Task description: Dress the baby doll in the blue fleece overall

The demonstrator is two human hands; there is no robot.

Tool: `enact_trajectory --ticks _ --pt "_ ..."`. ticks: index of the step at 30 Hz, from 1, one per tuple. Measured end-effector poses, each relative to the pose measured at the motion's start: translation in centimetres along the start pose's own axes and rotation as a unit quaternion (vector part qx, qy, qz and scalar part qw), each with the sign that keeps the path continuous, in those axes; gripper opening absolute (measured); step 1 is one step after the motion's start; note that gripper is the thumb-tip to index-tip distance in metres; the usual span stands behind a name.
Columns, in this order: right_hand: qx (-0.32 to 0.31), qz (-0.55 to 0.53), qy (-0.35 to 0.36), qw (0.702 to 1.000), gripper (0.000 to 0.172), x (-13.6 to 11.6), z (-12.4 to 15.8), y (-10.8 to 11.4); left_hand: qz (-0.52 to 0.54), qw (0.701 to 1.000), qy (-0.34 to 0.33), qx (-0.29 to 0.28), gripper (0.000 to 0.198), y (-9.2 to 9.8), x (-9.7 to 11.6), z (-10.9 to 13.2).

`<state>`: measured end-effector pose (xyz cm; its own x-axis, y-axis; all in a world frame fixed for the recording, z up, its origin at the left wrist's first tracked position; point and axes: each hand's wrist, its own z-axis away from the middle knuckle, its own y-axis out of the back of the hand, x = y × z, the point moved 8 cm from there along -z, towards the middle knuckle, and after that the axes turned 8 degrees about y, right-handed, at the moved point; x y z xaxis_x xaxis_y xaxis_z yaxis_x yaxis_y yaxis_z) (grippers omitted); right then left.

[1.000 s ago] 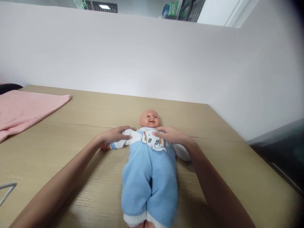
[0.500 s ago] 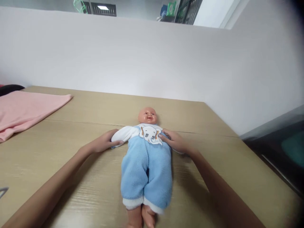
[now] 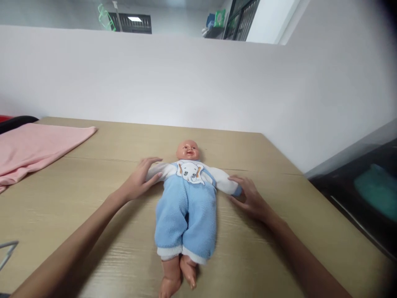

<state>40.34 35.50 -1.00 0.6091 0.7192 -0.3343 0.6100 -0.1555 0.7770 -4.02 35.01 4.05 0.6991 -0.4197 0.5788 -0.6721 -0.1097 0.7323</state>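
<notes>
A bald baby doll (image 3: 188,207) lies on its back on the table, with its head at the far end and its bare feet toward me. It wears a light blue fleece outfit with white sleeves and an elephant face (image 3: 190,171) on the chest. My left hand (image 3: 141,180) is at the sleeve on the left, fingers and thumb spread around its end. At the other sleeve (image 3: 223,181), my right hand (image 3: 250,198) holds the blue cuff between fingers and thumb. Both doll arms stretch out sideways.
A pink cloth (image 3: 40,147) lies at the left of the wooden table (image 3: 124,236), beside a black rounded edge (image 3: 20,121). A white partition (image 3: 155,78) rises behind. A thin grey metal piece (image 3: 9,252) shows at lower left, and a dark object (image 3: 366,194) stands beyond the right edge.
My right hand has moved outward from the doll's chest side to its cuff, and that sleeve now extends sideways. The fingers of my left hand have spread and lifted slightly. The view has shifted.
</notes>
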Motion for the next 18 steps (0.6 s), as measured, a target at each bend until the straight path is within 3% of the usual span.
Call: enact_trajectory --ticks 3,7,10,12,14,18 --pt "0.005 -0.027 -0.078 0.997 0.049 2.9 2.5 1.2 0.036 0.995 -0.084 -0.04 0.043 -2.7 6.4 -2.9" --pt "0.012 -0.092 -0.152 0.984 0.042 4.3 2.9 1.2 -0.033 0.968 -0.193 -0.158 0.04 -9.9 13.2 -7.1" --pt "0.039 -0.182 -0.203 0.961 0.047 4.2 2.7 0.8 -0.156 0.945 -0.181 -0.223 0.034 -14.9 14.1 -9.4" --pt "0.065 -0.242 -0.224 0.942 0.052 3.9 2.4 0.6 -0.196 0.937 -0.17 -0.233 0.028 -16.4 13.9 -10.1" --pt "0.09 -0.277 -0.224 0.93 0.056 3.6 1.6 0.7 -0.196 0.94 -0.171 -0.22 0.024 -16.6 13.6 -10.2" --pt "0.148 -0.308 -0.206 0.917 0.062 3.5 -1.4 1.5 -0.141 0.956 -0.203 -0.157 0.023 -15.1 13.5 -9.4"
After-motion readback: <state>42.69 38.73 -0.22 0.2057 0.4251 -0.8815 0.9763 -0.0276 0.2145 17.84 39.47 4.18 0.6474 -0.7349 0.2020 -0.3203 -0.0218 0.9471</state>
